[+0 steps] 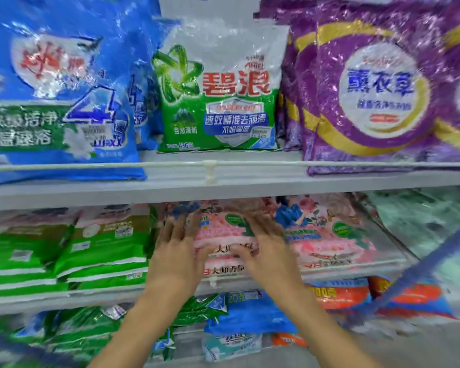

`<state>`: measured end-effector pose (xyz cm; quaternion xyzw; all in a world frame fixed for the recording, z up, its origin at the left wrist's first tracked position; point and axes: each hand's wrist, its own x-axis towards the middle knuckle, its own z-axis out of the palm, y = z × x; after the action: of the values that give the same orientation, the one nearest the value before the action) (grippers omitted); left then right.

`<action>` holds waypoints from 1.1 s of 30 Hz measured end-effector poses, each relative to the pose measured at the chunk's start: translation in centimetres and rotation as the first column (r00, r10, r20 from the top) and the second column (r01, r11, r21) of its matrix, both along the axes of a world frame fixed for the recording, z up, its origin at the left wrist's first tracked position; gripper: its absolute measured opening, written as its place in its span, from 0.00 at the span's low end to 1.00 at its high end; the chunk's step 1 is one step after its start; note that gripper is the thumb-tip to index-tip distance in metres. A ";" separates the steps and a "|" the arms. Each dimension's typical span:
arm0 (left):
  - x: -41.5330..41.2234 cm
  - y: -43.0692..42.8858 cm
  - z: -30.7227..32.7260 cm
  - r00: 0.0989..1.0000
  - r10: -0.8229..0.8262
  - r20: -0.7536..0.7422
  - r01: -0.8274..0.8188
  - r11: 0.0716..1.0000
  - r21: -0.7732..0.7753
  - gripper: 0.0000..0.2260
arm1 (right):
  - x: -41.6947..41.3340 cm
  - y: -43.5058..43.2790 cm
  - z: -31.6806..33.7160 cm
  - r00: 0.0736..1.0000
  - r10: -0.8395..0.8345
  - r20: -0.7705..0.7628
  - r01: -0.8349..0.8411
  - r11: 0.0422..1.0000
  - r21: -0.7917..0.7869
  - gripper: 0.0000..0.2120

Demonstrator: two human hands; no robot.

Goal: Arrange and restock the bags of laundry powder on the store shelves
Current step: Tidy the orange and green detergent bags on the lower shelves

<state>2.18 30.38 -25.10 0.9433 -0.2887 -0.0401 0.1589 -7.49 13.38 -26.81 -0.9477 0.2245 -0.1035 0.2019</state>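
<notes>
We see both hands laid flat on the top pink bag (223, 229), fingers straight & spread, nothing pinched. L hand (174, 251) is on its left part, R hand (267, 251) on its right, thumbs pointing toward each other. That bag tops a stack lying flat on the mid shelf (96, 294), w/ a 2nd pink stack (332, 235) just beside it on the right & green bags (104, 251) on the left. On the upper shelf (144, 192), upright: big blue bag (59, 88), green-white bag (218, 102), purple bags (369, 88). Below the mid shelf: lower blue bag (245, 314), orange bags (340, 294).
</notes>
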 end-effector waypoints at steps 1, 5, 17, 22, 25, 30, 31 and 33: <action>-0.3 0.4 -0.1 1.000 -0.013 -0.003 0.013 1.000 0.017 0.35 | -0.3 0.3 0.5 1.000 -0.012 -0.028 0.012 1.000 0.005 0.38; -2.4 2.2 1.7 0.999 -0.029 -0.029 0.029 0.999 0.028 0.33 | -3.6 1.6 3.0 0.998 -0.040 -0.042 0.043 0.996 0.078 0.23; -13.3 2.0 7.1 0.950 -0.288 -0.119 0.284 0.958 -0.047 0.28 | -20.5 4.6 9.4 0.916 -0.378 -0.137 0.399 0.897 0.189 0.28; -17.1 -0.3 7.7 0.899 -0.424 -0.110 0.421 0.906 -0.048 0.24 | -26.4 4.2 8.7 0.812 -0.555 -0.183 0.584 0.763 0.277 0.32; -19.1 -1.7 8.6 0.858 -0.498 -0.128 0.490 0.867 -0.085 0.25 | -29.0 3.3 8.9 0.776 -0.593 -0.215 0.631 0.727 0.269 0.29; -21.0 -4.0 9.5 0.851 -0.510 -0.130 0.494 0.859 -0.134 0.26 | -31.9 0.5 9.5 0.757 -0.617 -0.215 0.653 0.712 0.256 0.25; -21.4 -4.5 9.8 0.854 -0.505 -0.124 0.490 0.862 -0.133 0.26 | -32.4 -0.1 9.7 0.760 -0.618 -0.202 0.650 0.714 0.262 0.26; -22.3 -5.5 10.4 0.858 -0.504 -0.096 0.489 0.861 -0.141 0.25 | -33.3 -1.5 10.0 0.770 -0.613 -0.177 0.637 0.719 0.278 0.30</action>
<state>-20.10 24.84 -14.74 0.8218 -0.5131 -0.1247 0.2141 -40.81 11.86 -16.82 -0.7731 0.5519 -0.0932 0.2985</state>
